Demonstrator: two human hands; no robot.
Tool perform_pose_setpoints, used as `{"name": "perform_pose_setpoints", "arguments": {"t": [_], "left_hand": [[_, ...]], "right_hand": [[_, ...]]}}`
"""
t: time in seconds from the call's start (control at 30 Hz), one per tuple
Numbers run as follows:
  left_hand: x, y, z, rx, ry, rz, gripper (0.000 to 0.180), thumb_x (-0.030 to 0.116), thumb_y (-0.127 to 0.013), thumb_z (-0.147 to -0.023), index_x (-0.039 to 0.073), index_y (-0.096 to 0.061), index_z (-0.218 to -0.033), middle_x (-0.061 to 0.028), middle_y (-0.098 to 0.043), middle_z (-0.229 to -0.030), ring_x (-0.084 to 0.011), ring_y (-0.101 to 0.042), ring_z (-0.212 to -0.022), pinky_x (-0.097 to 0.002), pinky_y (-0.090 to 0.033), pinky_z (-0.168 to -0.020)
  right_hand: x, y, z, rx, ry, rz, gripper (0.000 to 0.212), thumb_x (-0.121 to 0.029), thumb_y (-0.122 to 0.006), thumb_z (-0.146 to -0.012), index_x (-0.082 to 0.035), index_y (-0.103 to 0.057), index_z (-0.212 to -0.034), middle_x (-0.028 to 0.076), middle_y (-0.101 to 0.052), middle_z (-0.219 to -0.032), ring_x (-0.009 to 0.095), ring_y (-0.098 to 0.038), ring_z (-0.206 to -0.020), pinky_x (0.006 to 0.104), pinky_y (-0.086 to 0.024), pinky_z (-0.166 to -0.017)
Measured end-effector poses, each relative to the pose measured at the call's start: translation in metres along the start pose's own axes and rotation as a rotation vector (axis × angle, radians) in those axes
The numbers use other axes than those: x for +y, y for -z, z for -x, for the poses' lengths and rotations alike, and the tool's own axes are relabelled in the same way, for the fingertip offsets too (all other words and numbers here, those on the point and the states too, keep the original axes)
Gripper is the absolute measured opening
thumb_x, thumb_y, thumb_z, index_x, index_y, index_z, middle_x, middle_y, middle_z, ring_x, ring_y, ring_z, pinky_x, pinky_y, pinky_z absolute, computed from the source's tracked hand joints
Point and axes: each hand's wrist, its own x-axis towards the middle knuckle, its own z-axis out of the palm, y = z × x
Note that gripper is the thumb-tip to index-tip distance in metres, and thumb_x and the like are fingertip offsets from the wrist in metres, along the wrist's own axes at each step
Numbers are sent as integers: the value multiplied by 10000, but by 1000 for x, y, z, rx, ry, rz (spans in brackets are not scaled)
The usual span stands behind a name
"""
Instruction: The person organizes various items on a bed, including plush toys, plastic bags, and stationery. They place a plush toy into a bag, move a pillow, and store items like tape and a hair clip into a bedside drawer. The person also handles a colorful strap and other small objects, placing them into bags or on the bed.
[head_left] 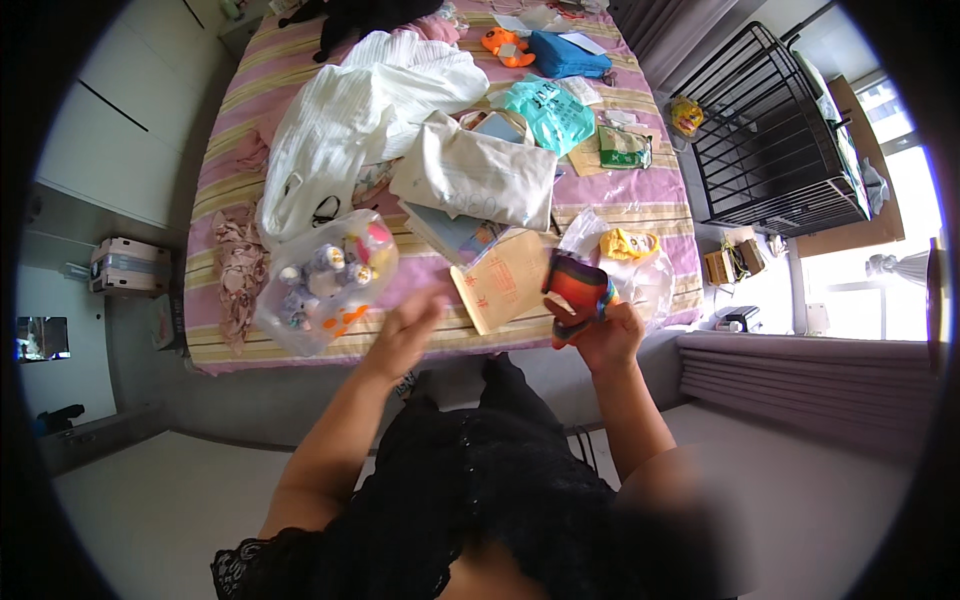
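Note:
My right hand [612, 338] is closed on a dark striped cloth item [578, 290] with red, orange, green and blue bands; its exact kind is unclear. It hangs over the bed's near edge, beside a clear plastic bag [650, 287] with a yellow item [628, 244] on it. My left hand [408, 335] is slightly blurred, fingers stretched out, with nothing in it. To its left lies a clear plastic bag [285, 335] of plush toys [325, 272]. Between my hands, a brown paper envelope [497, 285] rests on the bed.
The striped bed sheet [232, 135] carries a white cloth [330, 130], a cream canvas bag [470, 175], a teal plastic bag [548, 115], a blue pouch [565, 55], an orange plush toy [505, 46] and a green packet [624, 148]. A black metal crib-like cage [775, 140] stands right.

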Motion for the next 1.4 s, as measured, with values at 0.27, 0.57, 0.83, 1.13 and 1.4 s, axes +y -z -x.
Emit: {"name": "perform_pose_setpoints", "arguments": {"t": [0.27,0.57,0.83,1.13,1.4], "left_hand": [[19,-2,6,-187,173,1202,523,474,-550,-864,48,-542,-1167,-92,-636,-1060,-222,-584,-1034,-407,-446,-925],[55,44,10,191,-102,640,228,134,-686,-817,66,-597,-1015,-58,-648,-925,-177,-638,-829,-331,-534,-750],[63,23,10,217,-202,594,316,231,-592,-899,36,-550,-1145,-72,-609,-1042,-172,-608,-921,-330,-510,-799],[87,56,5,207,-343,895,410,476,-581,-852,91,-568,-990,-90,-598,-980,-277,-541,-1006,-451,-439,-884],[115,63,7,58,-458,1171,380,434,-445,-931,147,-514,-1171,-91,-523,-1224,-328,-427,-1221,-581,-324,-985]], "right_hand": [[62,-84,20,-230,-152,-138,714,-332,-568,-705,5,-412,-1315,198,-502,-1281,360,-489,-1179,504,-404,-955],[82,-75,4,-409,-115,982,637,-174,-658,-785,-60,-394,-1353,83,-486,-1298,209,-448,-1211,363,-332,-1011],[98,-118,-38,-389,67,909,633,-244,-721,-793,-23,-412,-1299,68,-562,-1176,179,-513,-1112,324,-392,-955],[87,-114,-32,-246,1159,1667,265,-35,-660,-640,-40,-590,-895,108,-520,-825,314,-525,-756,378,-454,-669],[75,-113,-33,-257,1264,1768,433,2,-618,-573,-50,-571,-999,119,-505,-951,295,-514,-875,382,-440,-761]]}}
